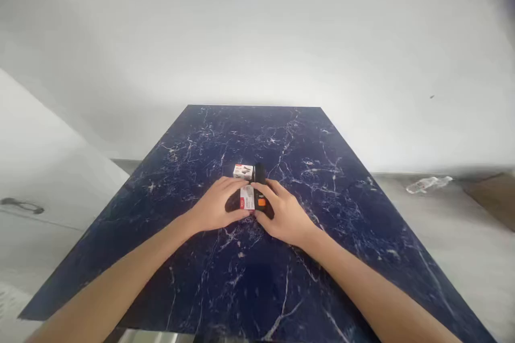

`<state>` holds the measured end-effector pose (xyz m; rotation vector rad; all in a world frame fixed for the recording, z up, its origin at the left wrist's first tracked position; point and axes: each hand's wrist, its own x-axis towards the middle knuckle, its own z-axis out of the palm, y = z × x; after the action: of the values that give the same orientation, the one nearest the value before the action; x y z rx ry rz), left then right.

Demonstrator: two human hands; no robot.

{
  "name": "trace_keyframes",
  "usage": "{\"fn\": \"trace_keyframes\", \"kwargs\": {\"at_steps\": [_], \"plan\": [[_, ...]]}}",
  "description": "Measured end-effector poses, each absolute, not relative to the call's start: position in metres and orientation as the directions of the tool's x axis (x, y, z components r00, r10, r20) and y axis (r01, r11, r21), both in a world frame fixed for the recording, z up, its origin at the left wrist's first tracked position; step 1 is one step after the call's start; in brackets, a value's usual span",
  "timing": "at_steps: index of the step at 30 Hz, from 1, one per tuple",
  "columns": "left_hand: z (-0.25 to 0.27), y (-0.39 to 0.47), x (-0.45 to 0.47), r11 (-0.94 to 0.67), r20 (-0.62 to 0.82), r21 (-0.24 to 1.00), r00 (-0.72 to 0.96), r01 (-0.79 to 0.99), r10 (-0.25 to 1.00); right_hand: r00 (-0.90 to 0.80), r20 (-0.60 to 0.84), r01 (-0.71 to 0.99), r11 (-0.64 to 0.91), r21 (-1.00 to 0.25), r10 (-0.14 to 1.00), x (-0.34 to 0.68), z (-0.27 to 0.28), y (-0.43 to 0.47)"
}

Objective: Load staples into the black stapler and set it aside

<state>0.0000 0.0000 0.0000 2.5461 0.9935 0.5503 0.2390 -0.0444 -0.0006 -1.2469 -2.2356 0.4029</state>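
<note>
In the head view, the white box (247, 198) lies near the table's (257, 268) middle, the black item (261, 198) beside it at 3 o'clock. The left hand's (217, 204) fingers pinch the box; the right hand's (285, 211), the black item. Bringing together seems done; letting go is left.

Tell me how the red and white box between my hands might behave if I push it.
The red and white box is probably fairly stiff, given its straight edges. Its flat sides suggest it would slide rather than roll on the blue table. It looks small enough to be light, though its contents are hidden.
</note>
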Motion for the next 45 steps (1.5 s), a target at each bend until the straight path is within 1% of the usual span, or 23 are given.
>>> {"fn": "trace_keyframes", "kwargs": {"at_steps": [2,4,5,7,9,12,15,19,22,24,28,30,32,35,39,41,43,45], "plan": [[-0.003,0.008,-0.002,-0.631,0.362,0.469,0.517,0.618,0.776,-0.429,0.319,0.672,0.535,-0.512,0.845,0.239,-0.001,-0.044],[-0.006,0.017,-0.003,-0.579,0.411,0.477,0.415,0.661,0.812,-0.428,0.323,0.662,0.536,-0.524,0.844,0.239,-0.002,-0.044],[-0.008,0.022,-0.003,-0.545,0.402,0.479,0.381,0.688,0.833,-0.424,0.322,0.66,0.532,-0.531,0.847,0.239,-0.001,-0.045],[-0.011,0.03,-0.002,-0.53,0.335,0.455,0.414,0.715,0.846,-0.41,0.32,0.661,0.52,-0.541,0.854,0.238,0.0,-0.046],[-0.012,0.034,-0.002,-0.56,0.294,0.427,0.476,0.71,0.829,-0.403,0.322,0.661,0.516,-0.545,0.857,0.237,0.001,-0.047],[-0.013,0.033,-0.002,-0.56,0.331,0.393,0.456,0.73,0.826,-0.407,0.329,0.656,0.524,-0.544,0.852,0.237,0.001,-0.047],[-0.013,0.029,-0.003,-0.532,0.356,0.323,0.421,0.782,0.834,-0.409,0.336,0.655,0.529,-0.539,0.849,0.237,-0.001,-0.047],[-0.014,0.026,-0.003,-0.55,0.356,0.279,0.447,0.787,0.821,-0.405,0.335,0.663,0.526,-0.532,0.85,0.238,-0.003,-0.046],[-0.014,0.028,-0.002,-0.554,0.378,0.299,0.437,0.777,0.816,-0.404,0.34,0.663,0.527,-0.531,0.849,0.238,-0.003,-0.046],[-0.014,0.03,-0.002,-0.56,0.348,0.333,0.453,0.759,0.821,-0.406,0.339,0.662,0.529,-0.531,0.848,0.238,-0.002,-0.046],[-0.014,0.033,-0.004,-0.616,0.215,0.405,0.584,0.676,0.783,-0.411,0.35,0.659,0.54,-0.524,0.841,0.237,-0.001,-0.046],[-0.013,0.032,-0.004,-0.647,0.191,0.428,0.637,0.631,0.747,-0.409,0.356,0.662,0.542,-0.518,0.84,0.236,0.0,-0.047],[-0.011,0.029,-0.003,-0.664,0.2,0.432,0.654,0.61,0.73,-0.406,0.351,0.669,0.536,-0.515,0.844,0.234,0.001,-0.048],[-0.009,0.025,-0.001,-0.65,0.26,0.391,0.599,0.652,0.758,-0.404,0.349,0.671,0.533,-0.515,0.846,0.232,0.002,-0.048],[-0.007,0.023,0.0,-0.559,0.353,0.322,0.451,0.764,0.82,-0.405,0.343,0.667,0.531,-0.523,0.847,0.234,0.001,-0.048],[-0.007,0.024,0.0,-0.503,0.378,0.321,0.379,0.802,0.845,-0.409,0.337,0.665,0.53,-0.527,0.848,0.236,0.001,-0.047],[-0.008,0.025,-0.001,-0.471,0.407,0.346,0.322,0.811,0.855,-0.415,0.337,0.662,0.534,-0.526,0.845,0.237,0.001,-0.047],[-0.008,0.025,0.0,-0.495,0.409,0.365,0.342,0.788,0.846,-0.42,0.337,0.659,0.538,-0.526,0.843,0.237,0.001,-0.047]]}}
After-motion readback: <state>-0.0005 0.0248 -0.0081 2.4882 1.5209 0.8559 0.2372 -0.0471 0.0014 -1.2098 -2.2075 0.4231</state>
